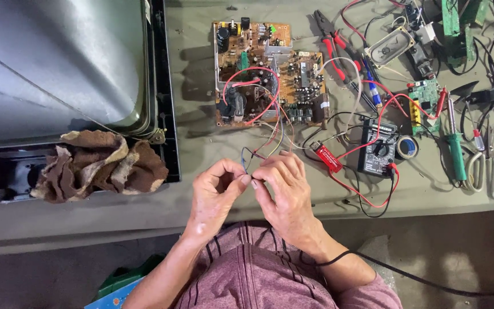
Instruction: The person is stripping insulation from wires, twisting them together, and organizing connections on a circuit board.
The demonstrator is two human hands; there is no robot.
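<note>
1. grey glass of a big picture tube (58,63) fills the upper left, face down in its black frame (164,86) on the bench.
2. olive-grey bench top (201,194) carries everything else; its near edge runs just under our hands.
3. brown and cream rag (98,163) lies crumpled on the frame's lower corner, left of our hands.
4. brown circuit board (267,71) sits in the middle of the bench, above our hands, with red leads looping over it.
5. our left hand (215,197) is curled narrow, thumb and forefinger pinched on the thin wires (258,150) that run down from the board.
6. our right hand (287,191) is curled the same way, fingertips meeting the left ones and pinching the same wire ends; the wires sit between the two hands, just above the bench edge.
7. black multimeter (377,150) lies right of our hands, red leads curling round it.
8. red-handled pliers (333,43) lie right of the board.
9. green-handled soldering iron (457,151) and grey scissors (490,166) lie near the right edge.
10. red probe (327,157) lies just beside our right hand.
11. small tape roll (407,147) sits touching the meter's right side.
</note>
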